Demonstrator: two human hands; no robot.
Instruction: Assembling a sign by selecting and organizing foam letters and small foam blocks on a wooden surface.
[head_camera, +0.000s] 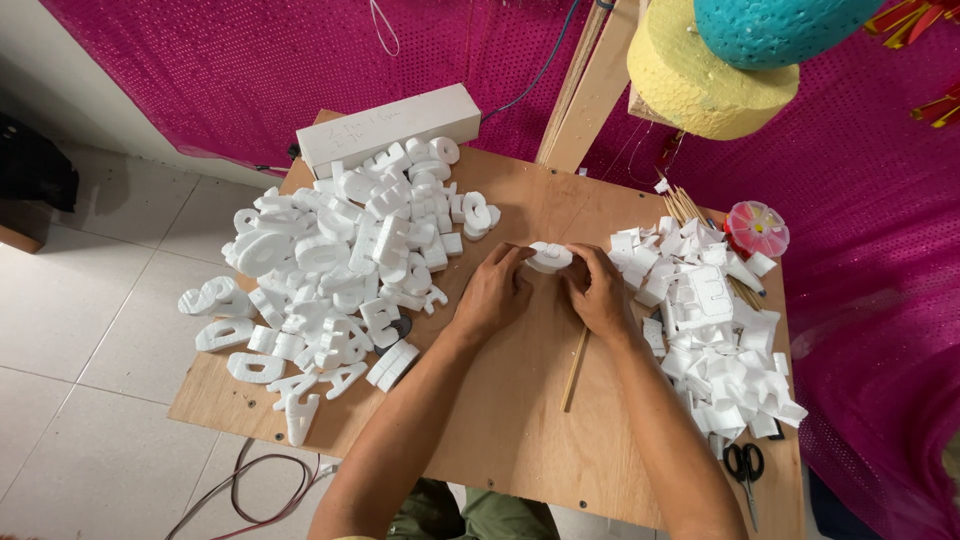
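Observation:
Both of my hands hold one small white foam piece (548, 257) just above the middle of a plywood board (500, 420). My left hand (492, 292) grips its left side and my right hand (597, 290) grips its right side, fingers curled around it. A big heap of white foam letters (340, 260) lies to the left of my hands. A second heap of white foam offcuts (715, 330) lies to the right.
A thin wooden stick (574, 368) lies on the board under my right wrist. Black-handled scissors (744, 468) rest at the board's right front corner. A white foam block (388, 124) sits at the back, a round pink box (757, 228) at the right, cables (262, 482) on the floor.

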